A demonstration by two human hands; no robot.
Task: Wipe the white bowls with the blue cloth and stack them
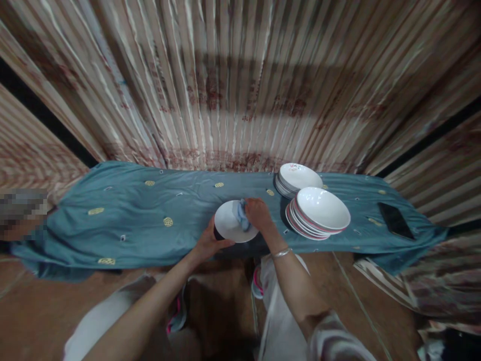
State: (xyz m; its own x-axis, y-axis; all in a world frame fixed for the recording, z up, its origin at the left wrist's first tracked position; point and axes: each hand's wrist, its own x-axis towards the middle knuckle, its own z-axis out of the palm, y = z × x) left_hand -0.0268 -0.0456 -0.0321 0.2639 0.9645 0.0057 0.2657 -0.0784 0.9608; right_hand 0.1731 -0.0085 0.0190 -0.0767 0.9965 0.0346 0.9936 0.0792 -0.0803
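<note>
A white bowl (225, 223) is tilted toward me near the front edge of the cloth-covered table. My left hand (211, 241) grips its left rim, thumb on the near side and the other fingers hidden behind it. A light blue cloth (242, 215) is bunched in my right hand (258, 214), which presses it against the right inner side of the bowl. To the right stands a stack of white bowls with red rims (319, 210). Behind that is another stack of white dishes (299, 176), the top one with a floral print.
A teal patterned cloth (139, 215) covers the long narrow table. A black phone (396, 220) lies at its right end. Pleated curtains (233, 90) hang close behind. Part of another person (22, 215), blurred out, shows at the far left edge.
</note>
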